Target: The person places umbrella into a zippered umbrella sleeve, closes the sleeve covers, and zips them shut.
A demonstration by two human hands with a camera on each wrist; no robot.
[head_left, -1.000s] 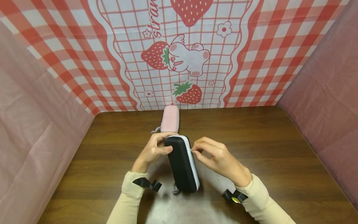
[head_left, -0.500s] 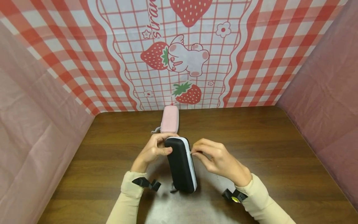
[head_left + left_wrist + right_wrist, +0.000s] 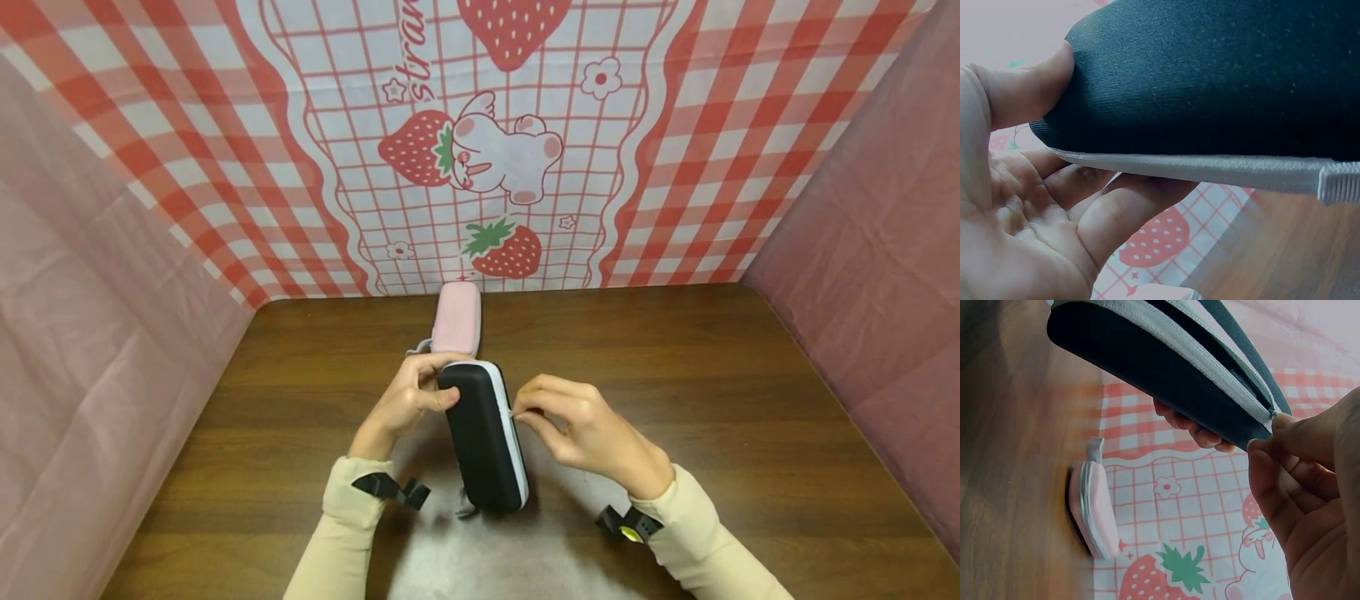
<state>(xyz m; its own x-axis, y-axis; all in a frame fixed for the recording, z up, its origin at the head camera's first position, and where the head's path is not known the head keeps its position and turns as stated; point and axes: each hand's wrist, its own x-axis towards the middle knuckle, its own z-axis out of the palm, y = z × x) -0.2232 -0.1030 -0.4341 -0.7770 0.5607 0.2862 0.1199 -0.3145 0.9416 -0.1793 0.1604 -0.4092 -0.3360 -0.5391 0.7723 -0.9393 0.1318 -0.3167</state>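
Note:
A black zippered hard case (image 3: 480,442) with a white zipper band (image 3: 513,454) stands tilted over the table in the head view. My left hand (image 3: 401,408) grips its far end, thumb on the black face and fingers behind. At the case's right side, my right hand (image 3: 588,421) pinches the zipper pull between thumb and forefinger. The right wrist view shows the zipper slider (image 3: 1273,415) at these fingertips, and a dark gap parts the two white zipper tapes (image 3: 1191,353) beyond it. A grey strap (image 3: 467,503) hangs at the case's near end.
A smaller pink zippered case (image 3: 456,318) with a grey strap lies on the brown wooden table (image 3: 315,417) just beyond my left hand. Behind it rises a strawberry-print cloth (image 3: 337,108); pink cloth (image 3: 870,275) hangs at both sides.
My right hand has slid slightly toward me along the case's side with the zipper pull. The near end of the case has swung a little to the left.

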